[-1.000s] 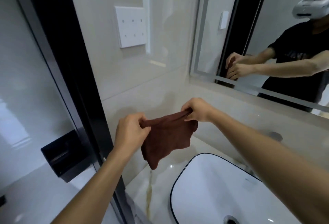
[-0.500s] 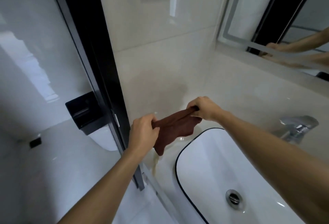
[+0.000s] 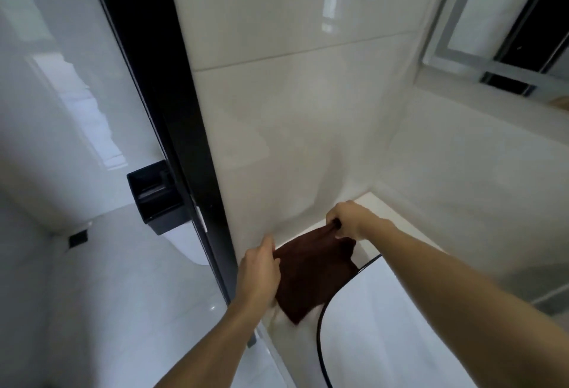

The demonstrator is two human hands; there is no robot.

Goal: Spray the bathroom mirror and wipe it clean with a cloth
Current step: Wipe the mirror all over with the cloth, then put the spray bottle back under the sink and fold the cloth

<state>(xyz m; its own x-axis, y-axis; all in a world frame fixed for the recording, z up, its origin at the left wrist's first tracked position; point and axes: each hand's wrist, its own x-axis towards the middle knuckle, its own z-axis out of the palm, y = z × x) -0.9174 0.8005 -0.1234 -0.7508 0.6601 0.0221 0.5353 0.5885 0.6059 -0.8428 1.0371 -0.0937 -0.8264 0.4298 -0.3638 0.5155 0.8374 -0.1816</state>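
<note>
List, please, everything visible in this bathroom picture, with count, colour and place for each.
cloth: one, dark brown, held spread over the counter beside the basin
basin: one, white with a black rim, lower right
mirror: one, silver-framed, upper right
door frame: one, black, left of centre
holder: one, black, on the left wall
wall tiles: cream, centre
left hand: one, grip on the cloth's near edge
right hand: one, grip on the cloth's far corner
</note>
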